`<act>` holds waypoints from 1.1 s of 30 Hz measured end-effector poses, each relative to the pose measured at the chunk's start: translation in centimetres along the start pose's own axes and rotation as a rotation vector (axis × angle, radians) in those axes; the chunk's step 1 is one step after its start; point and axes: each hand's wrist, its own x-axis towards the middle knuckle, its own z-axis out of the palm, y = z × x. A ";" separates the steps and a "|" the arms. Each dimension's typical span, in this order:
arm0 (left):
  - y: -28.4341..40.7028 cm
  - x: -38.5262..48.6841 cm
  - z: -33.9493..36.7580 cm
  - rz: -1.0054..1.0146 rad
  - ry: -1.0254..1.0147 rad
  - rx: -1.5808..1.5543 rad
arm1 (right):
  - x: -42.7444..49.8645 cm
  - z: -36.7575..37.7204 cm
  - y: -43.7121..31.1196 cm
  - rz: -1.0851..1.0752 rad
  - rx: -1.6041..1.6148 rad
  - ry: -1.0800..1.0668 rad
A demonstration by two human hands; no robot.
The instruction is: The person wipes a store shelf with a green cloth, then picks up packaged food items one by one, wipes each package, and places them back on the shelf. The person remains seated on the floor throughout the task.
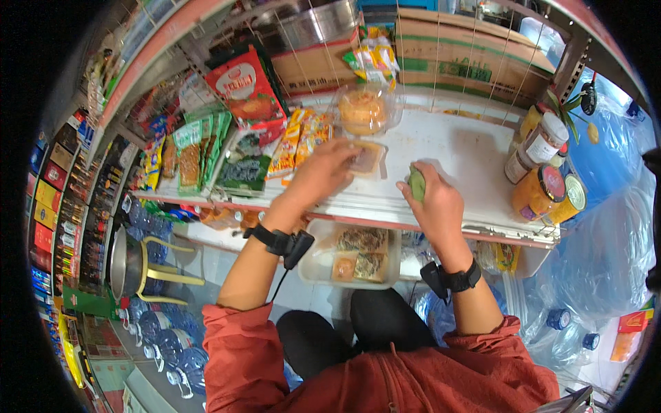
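Observation:
My left hand [326,169] has its thumb and fingers around the left end of a small square wrapped pastry [371,159] at the white shelf [397,199]. In my right hand [439,201] a crumpled green cloth [417,185] is pinched just above the shelf, to the right of the pastry. Behind the pastry stands a clear plastic box holding a round golden cake [361,111]. Left of it, orange snack packets [292,147] lie beside my left hand. Below the shelf edge, a translucent plastic tub [317,258] contains several wrapped pastries [371,266].
Jars and a can [538,192] stand at the shelf's right end. Green snack packets [199,149] and a red food bag [245,88] fill its left part. A wire grid [436,67] backs it, with cartons [465,62] behind. Large water bottles [173,343] stand at the floor's left.

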 end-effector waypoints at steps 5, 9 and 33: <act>0.8 -7.7 -1.3 -0.240 0.583 -0.397 | -0.2 0.3 0.4 -0.041 0.004 0.024; 0.2 -16.3 3.2 -0.352 0.567 -0.418 | 0.0 0.4 0.2 -0.005 -0.035 0.007; -10.2 -21.7 16.2 -0.579 -0.643 0.349 | -0.2 0.1 -1.1 -0.003 -0.067 0.033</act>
